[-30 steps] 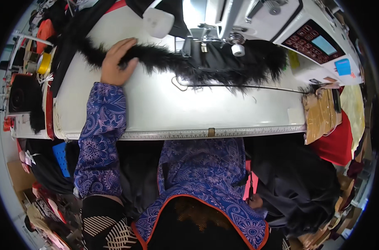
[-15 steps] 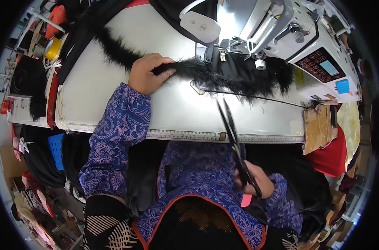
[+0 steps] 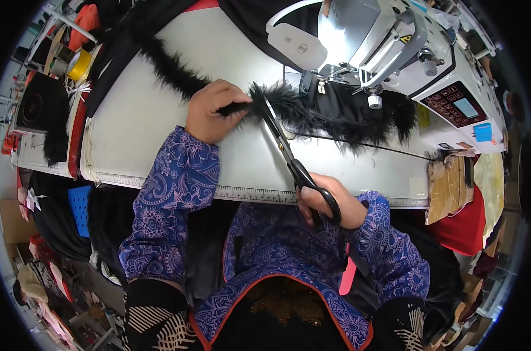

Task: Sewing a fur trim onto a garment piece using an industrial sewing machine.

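A long black fluffy feather trim (image 3: pixel 177 75) runs across the white sewing table (image 3: pixel 242 153). My left hand (image 3: pixel 214 110) is closed around it, pinching it left of the sewing machine (image 3: pixel 359 50). In my right hand (image 3: pixel 334 200) is a pair of black-handled scissors (image 3: pixel 284 143), fingers through the handles. The parted blades reach up to the trim just right of my left fingertips, one on each side of it as far as I can see. Further right the trim lies along black fabric (image 3: pixel 335 108) beside the presser foot. The fluff hides where the blade tips end.
A measuring tape strip (image 3: pixel 253 195) lines the table's front edge. The machine's control panel (image 3: pixel 455 105) stands at the right, near a brown taped packet (image 3: pixel 448 186) and red cloth (image 3: pixel 461 231). At the left are a black speaker-like box (image 3: pixel 36 108) and a yellow tape roll (image 3: pixel 78 64).
My right hand has brought the scissors up and left from the table's front edge to the trim. My left hand keeps its hold, and the whole view has shifted slightly.
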The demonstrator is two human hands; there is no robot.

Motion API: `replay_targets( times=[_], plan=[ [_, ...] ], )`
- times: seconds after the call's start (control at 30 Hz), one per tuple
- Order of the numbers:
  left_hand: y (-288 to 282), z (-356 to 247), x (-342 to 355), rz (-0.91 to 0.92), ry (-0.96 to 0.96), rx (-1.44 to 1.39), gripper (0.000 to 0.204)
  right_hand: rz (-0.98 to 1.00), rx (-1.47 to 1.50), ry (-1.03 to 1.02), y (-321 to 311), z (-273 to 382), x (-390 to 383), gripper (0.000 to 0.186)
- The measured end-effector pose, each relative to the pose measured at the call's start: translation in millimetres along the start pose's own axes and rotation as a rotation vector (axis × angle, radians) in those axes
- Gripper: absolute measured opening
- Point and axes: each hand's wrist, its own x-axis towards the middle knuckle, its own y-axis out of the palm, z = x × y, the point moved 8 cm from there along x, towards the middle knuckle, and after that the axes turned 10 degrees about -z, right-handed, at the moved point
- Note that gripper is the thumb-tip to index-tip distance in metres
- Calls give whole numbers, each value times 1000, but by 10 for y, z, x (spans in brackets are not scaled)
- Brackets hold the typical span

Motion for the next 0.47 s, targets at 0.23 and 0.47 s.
replay_targets(
  times=[0.23,0.47],
  plan=[
    [-68,-32,9,-40,23,97,32,-41,-58,103,-70,-20,-32,30],
    [-724,324,103,-350,28,586,40,-183,-534,-133,-588,-475,-874,30]
  ],
)
